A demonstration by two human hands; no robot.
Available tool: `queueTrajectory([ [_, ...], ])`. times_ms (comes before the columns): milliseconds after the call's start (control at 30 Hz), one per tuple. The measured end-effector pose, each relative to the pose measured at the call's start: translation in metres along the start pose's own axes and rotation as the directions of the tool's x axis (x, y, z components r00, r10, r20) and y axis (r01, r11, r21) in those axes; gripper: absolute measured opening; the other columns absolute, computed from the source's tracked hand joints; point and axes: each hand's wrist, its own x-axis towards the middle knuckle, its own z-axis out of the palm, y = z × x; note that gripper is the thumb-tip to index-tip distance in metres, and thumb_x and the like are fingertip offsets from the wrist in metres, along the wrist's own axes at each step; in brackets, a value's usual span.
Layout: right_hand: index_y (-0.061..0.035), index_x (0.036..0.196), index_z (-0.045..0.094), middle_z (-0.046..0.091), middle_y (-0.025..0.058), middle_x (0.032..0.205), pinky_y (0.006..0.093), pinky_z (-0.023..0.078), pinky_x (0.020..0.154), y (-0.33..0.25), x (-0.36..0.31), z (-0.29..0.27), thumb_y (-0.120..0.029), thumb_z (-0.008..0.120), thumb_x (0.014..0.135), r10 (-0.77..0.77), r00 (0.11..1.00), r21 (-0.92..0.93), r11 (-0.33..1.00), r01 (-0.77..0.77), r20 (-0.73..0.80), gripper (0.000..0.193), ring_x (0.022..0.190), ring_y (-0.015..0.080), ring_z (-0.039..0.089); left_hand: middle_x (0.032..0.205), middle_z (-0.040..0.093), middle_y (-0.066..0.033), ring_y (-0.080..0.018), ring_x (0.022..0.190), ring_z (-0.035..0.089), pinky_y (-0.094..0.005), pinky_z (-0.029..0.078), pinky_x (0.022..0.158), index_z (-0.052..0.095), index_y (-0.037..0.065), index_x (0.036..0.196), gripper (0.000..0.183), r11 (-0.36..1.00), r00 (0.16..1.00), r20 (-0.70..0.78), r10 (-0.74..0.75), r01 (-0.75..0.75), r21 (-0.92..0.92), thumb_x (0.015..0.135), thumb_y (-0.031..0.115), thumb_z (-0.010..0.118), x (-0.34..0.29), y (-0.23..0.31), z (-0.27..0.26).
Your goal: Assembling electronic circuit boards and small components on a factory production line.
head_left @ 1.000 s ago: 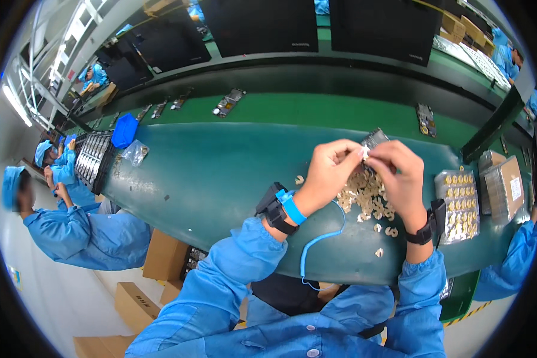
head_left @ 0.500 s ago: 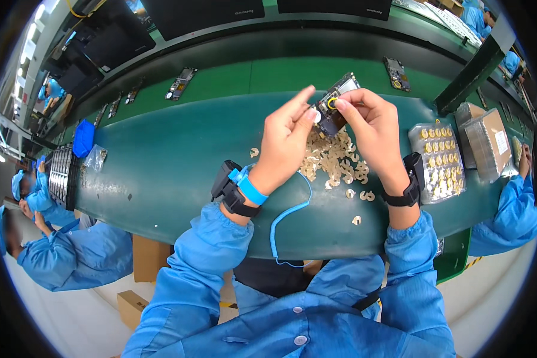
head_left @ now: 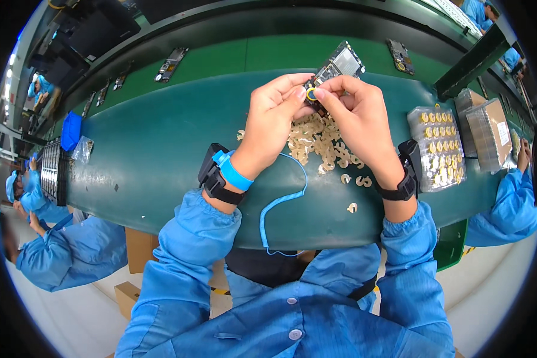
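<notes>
Honestly, the circuit board [head_left: 340, 64] looks light, stiff and probably fragile, so I'd hold it by the edges. Left hand [head_left: 268, 116] and right hand [head_left: 361, 116] both pinch its near end by the yellow ring [head_left: 311, 89], near the cream C-shaped pieces [head_left: 316, 142].

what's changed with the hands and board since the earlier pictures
A second ago both hands pinched a small white piece; now the left hand grips the circuit board, and the right hand has brought a yellow-ringed piece leftward. The cream pieces and clear tray look unmoved.
</notes>
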Motion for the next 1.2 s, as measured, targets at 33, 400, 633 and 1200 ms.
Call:
queueTrajectory([
  [33,0.0073,0.094,0.07,0.068,0.0053,0.075,0.0244,0.046,0.056,-0.001,0.0,0.0,-0.009,0.072,0.094,0.001,1.0,-0.013,1.0,-0.001,-0.005,0.016,0.064,0.0055,0.059,0.128,0.067,-0.0186,-0.0216,0.113,0.068,-0.0342,0.058,0.097,0.056,-0.01,0.135,0.035,1.0,1.0,0.004,0.004,-0.004,-0.007,0.107,0.01,0.053,0.0,0.0,0.0],
  [400,0.0071,0.094,0.07,0.069,0.0056,0.074,0.0253,0.047,0.055,0.001,0.0,-0.001,-0.009,0.072,0.093,-0.041,0.999,-0.095,0.995,0.04,-0.009,0.016,0.062,0.0066,0.058,0.128,0.067,-0.0188,-0.0216,0.112,0.069,-0.0336,0.058,0.097,0.057,-0.01,0.135,0.035,1.0,1.0,0.018,0.009,-0.008,-0.005,0.107,0.01,0.053,0.0,-0.001,0.001],
  [633,0.0071,0.094,0.069,0.069,0.0054,0.075,0.0246,0.049,0.059,0.0,0.003,-0.009,-0.009,0.071,0.095,-0.004,0.997,0.045,0.999,0.001,0.071,0.017,0.066,0.0063,0.06,0.126,0.068,-0.0159,-0.0184,0.109,0.069,-0.0304,0.059,0.093,0.058,-0.008,0.136,0.035,0.997,1.0,0.016,0.008,-0.009,0.079,0.107,0.011,0.054,0.0,-0.001,-0.001],
  [1200,0.0062,0.094,0.07,0.069,0.0084,0.074,0.0271,0.049,0.059,0.003,0.001,-0.004,-0.008,0.074,0.092,-0.069,0.997,-0.113,0.991,0.071,0.019,0.015,0.063,0.0105,0.06,0.124,0.069,-0.0151,-0.017,0.107,0.069,-0.0295,0.06,0.091,0.059,-0.008,0.135,0.034,0.992,1.0,0.025,0.013,-0.016,0.122,0.107,0.011,0.054,-0.001,-0.001,0.001],
])
